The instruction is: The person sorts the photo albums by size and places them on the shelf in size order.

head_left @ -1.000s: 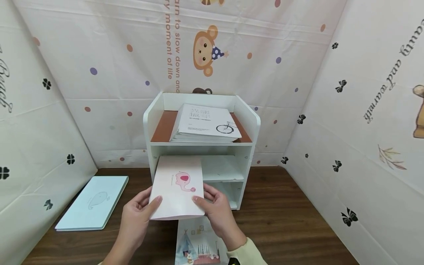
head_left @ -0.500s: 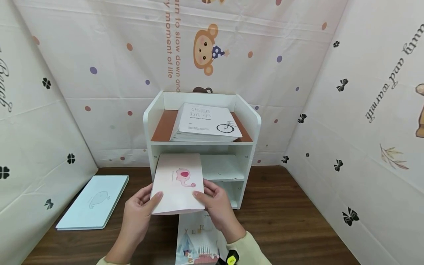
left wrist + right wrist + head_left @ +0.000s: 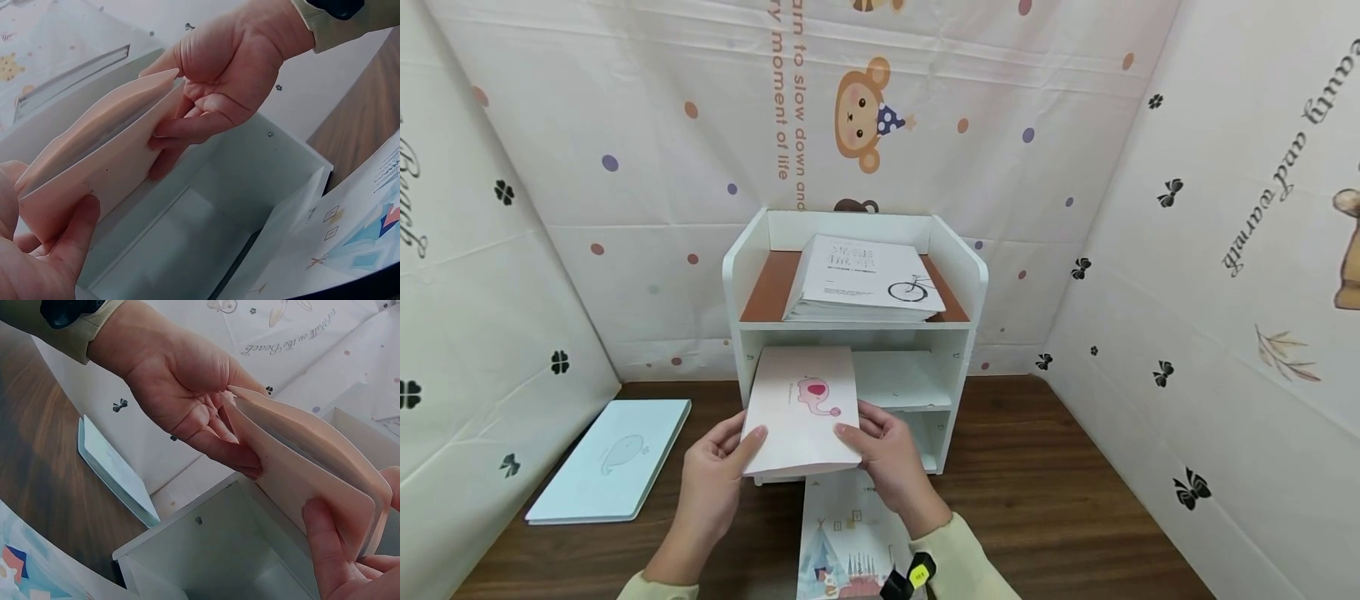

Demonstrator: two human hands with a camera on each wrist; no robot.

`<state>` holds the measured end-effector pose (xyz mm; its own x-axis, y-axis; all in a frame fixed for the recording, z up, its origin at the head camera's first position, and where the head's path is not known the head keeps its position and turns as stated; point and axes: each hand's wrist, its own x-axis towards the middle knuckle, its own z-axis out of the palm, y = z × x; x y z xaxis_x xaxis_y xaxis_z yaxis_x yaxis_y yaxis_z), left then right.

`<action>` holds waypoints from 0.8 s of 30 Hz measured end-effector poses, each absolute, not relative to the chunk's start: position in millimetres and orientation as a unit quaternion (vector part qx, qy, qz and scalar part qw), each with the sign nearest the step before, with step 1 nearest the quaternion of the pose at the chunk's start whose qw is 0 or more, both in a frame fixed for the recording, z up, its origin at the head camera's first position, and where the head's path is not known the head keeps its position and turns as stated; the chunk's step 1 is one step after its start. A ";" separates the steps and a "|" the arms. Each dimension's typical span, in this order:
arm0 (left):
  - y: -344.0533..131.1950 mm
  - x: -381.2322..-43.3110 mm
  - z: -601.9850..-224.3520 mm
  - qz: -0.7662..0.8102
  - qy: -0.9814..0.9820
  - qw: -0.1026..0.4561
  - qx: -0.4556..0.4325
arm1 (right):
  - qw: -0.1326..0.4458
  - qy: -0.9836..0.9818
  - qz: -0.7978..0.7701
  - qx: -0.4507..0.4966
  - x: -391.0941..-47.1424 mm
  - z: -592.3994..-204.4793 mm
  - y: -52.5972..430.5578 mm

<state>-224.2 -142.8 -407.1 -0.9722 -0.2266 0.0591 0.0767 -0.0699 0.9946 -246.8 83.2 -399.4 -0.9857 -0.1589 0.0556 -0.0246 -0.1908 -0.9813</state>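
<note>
So, biggest first: we've got a white printed backdrop (image 3: 647,125) wrapping the back and both sides, covered in dots, little bows, lettering and a monkey. Under it there's a dark wood-grain tabletop (image 3: 1045,508), and near the back of that we see a white shelf unit (image 3: 961,267) with a brown board in its top tray.

Up in that tray is a stack of white books (image 3: 857,287), the top one with a bicycle drawing. A pale blue notebook (image 3: 587,471) with a whale outline lies over on the left side of the table. In front of the shelf we can see an illustrated book (image 3: 857,542) with a tent scene, cut off by the bottom of the head view.

Now the pink notebook (image 3: 801,433): it's held up in front of the shelf, its far end at the middle compartment's opening, though we can't tell how far in it reaches, if at all. Both wrist views show its covers gaping a bit along one edge.

The left hand (image 3: 711,479) pinches the left edge, thumb on top and fingers underneath, and the right hand (image 3: 898,467) does the same on the right edge.

Smallest stuff: a pink elephant print (image 3: 815,396) on the cover and a black wrist device with a yellow patch (image 3: 918,575) by the right cuff.
</note>
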 end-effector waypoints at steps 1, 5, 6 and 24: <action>-143.1 -224.7 -407.3 -0.730 -0.673 0.104 0.054 | 0.045 0.634 -0.769 -0.071 -247.2 -399.4 83.0; -143.6 -226.3 -407.2 -0.731 -0.672 0.105 0.050 | 0.045 0.636 -0.767 -0.071 -249.2 -399.9 82.5; -143.7 -226.6 -407.1 -0.732 -0.671 0.105 0.050 | 0.046 0.638 -0.766 -0.070 -249.8 -400.0 82.5; -143.9 -232.8 -406.8 -0.736 -0.666 0.109 0.052 | 0.058 0.646 -0.758 -0.073 -257.8 -398.7 83.2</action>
